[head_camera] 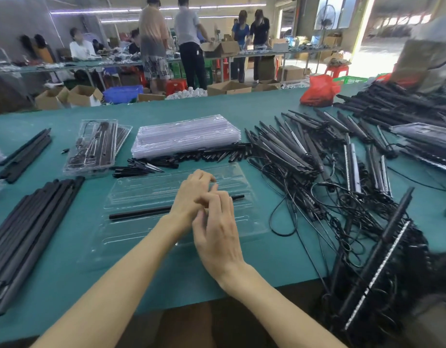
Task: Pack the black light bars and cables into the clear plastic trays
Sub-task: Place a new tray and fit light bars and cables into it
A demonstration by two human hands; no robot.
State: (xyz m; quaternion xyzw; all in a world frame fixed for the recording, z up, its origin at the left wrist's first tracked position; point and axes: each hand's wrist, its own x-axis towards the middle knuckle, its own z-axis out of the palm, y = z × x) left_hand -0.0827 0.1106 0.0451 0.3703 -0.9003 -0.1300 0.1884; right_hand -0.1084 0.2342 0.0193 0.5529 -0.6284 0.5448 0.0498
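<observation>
An open clear plastic tray (141, 197) lies on the green table right in front of me. One black light bar (139, 213) lies lengthwise in it. Both hands meet over the middle of this bar. My left hand (191, 194) reaches past the bar, its bent fingers down on the tray. My right hand (216, 232) overlaps it from the near side, with loosely spread fingers resting on the bar. The contact under the hands is hidden. A big tangled pile of black light bars and cables (317, 172) lies to the right.
A stack of empty clear trays (186, 136) and a packed tray (91, 146) sit behind. Black spikes (141, 167) lie between them. Long black bars (28, 234) lie at the left, a red bag (319, 91) at the far right. People work at tables behind.
</observation>
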